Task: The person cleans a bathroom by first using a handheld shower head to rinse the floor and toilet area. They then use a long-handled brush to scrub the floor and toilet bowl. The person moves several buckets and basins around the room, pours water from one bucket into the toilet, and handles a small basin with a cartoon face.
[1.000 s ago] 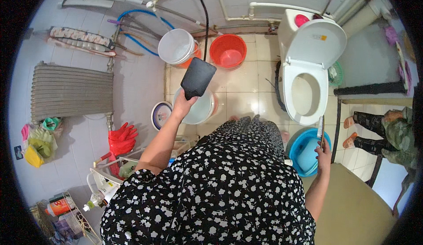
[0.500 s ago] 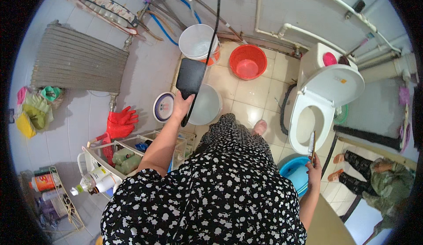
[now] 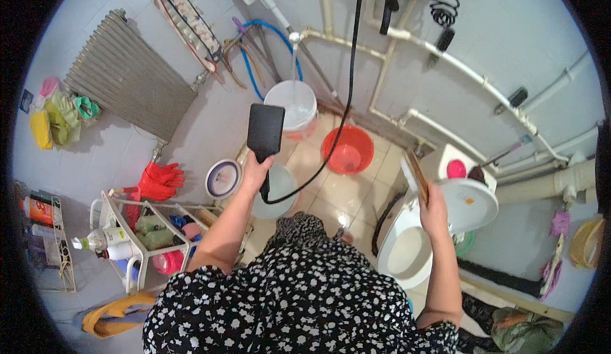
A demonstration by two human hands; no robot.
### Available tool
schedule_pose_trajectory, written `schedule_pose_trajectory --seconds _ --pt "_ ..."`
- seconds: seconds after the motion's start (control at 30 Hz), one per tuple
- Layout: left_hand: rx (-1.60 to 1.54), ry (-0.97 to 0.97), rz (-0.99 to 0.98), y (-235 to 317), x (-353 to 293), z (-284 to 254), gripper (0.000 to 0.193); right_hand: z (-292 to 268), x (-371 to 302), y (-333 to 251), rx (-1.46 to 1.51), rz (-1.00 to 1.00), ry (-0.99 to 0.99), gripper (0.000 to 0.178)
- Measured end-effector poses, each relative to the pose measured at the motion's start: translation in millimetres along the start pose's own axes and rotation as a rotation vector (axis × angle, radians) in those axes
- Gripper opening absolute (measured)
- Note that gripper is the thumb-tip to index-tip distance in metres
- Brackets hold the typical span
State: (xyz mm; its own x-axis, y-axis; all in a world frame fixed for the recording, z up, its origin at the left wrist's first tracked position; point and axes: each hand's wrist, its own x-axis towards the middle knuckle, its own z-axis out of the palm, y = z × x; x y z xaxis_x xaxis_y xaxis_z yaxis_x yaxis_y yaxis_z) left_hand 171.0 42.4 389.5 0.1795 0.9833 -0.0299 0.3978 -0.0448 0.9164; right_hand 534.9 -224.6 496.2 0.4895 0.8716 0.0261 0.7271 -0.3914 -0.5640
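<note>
My left hand [image 3: 257,168] is wrapped round the handle of a flat black shower head [image 3: 266,128]. A black hose [image 3: 328,150] loops from its lower end up to the wall. Beneath that hand a pale basin [image 3: 286,179] is partly hidden. My right hand [image 3: 434,211] grips a scrubbing brush [image 3: 418,174] with a wooden back and white bristles, its bristle side facing left. That hand is over the toilet [image 3: 387,252], whose lid is raised. Ahead of the shower head, water runs from a tap into a white bucket [image 3: 303,124].
A red basin [image 3: 351,153] stands on the tiled floor near the wall. At the left are a white shelf rack [image 3: 132,223] with bottles, red rubber gloves [image 3: 160,182] and a radiator [image 3: 137,74]. Pipes [image 3: 471,77] run along the walls. Another person's clothing [image 3: 528,332] shows lower right.
The view has turned to the right and up. My right hand has raised the brush forward from beside the blue basin to over the toilet. My left hand keeps hold of the shower head.
</note>
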Motion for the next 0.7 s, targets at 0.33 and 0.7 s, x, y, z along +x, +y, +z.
schedule_pose_trajectory --seconds 0.33,0.7 --pt "-0.206 -0.044 0.039 69.7 55.0 2.2 0.033 -51.9 301.5 -149.6 -0.897 -0.676 0.381 0.054" --pt "-0.474 -0.176 0.003 121.5 171.5 -23.7 0.044 -29.6 378.4 -117.1 -1.233 -0.433 0.213 0.053"
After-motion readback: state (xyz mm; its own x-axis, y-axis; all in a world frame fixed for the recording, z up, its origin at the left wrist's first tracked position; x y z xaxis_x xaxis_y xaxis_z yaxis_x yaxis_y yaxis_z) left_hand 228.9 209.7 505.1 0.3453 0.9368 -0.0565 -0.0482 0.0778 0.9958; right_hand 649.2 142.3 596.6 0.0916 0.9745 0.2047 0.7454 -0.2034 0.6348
